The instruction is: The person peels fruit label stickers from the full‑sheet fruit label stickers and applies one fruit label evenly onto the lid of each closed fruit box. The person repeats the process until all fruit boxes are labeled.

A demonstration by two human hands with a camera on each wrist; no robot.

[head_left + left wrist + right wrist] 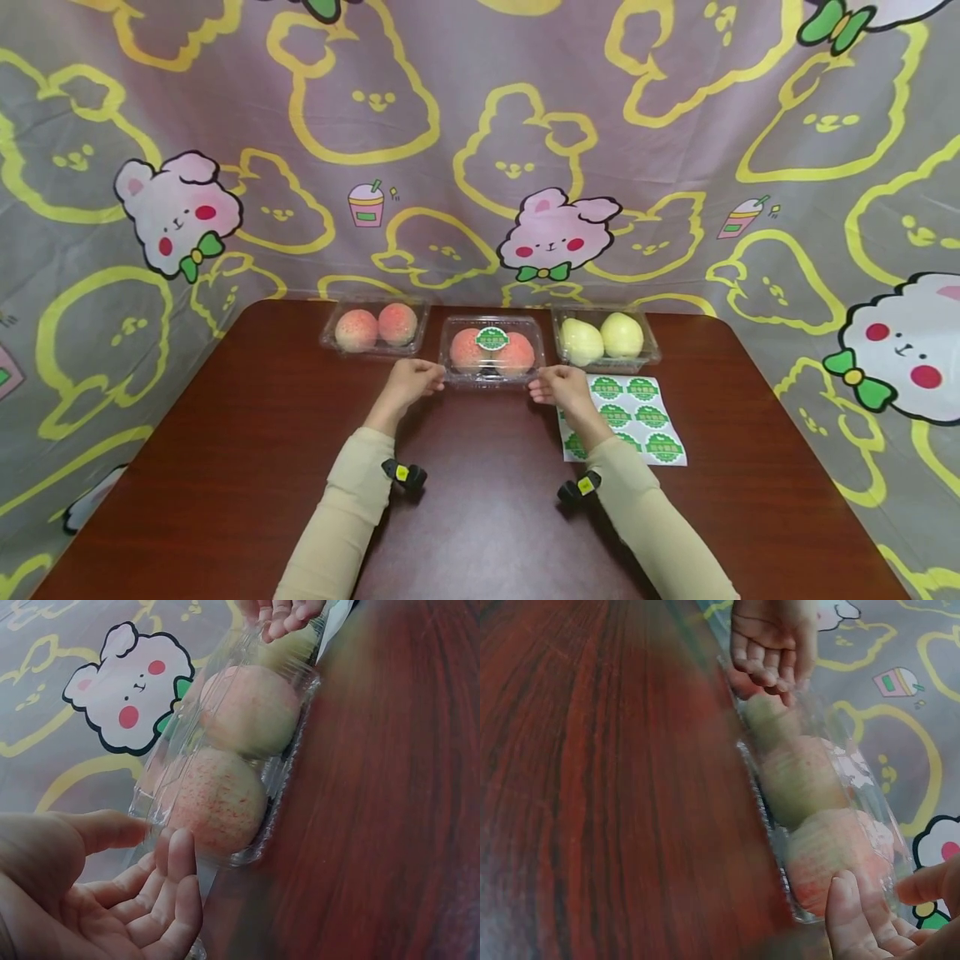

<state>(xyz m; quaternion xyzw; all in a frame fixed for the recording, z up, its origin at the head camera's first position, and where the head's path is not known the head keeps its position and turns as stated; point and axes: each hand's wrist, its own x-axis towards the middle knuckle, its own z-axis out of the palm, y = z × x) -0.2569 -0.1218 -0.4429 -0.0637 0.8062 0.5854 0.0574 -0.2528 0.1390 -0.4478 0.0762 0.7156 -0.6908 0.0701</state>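
Note:
A clear plastic fruit box (pixel 491 379) with two peaches (pixel 515 356) stands in front of me, lid down. On its lid sits a round green-and-white sticker (pixel 492 338). My left hand (pixel 414 379) pinches the box's left end lightly; the left wrist view shows thumb and fingertips about that corner, beside a peach (pixel 217 802). At the opposite end my right hand (pixel 562 387) holds the box between thumb and fingers, as the right wrist view shows near the other peach (pixel 832 859). Partly under the right hand and wrist lies a sheet of matching stickers (pixel 648 417).
Behind and left stands a clear box with two peaches (pixel 358 331). At the back right another clear box holds two pale yellow-green fruits (pixel 622 336), pear-like in look. The brown table (pixel 225 467) ends at a patterned curtain (pixel 450 167) on the back and sides.

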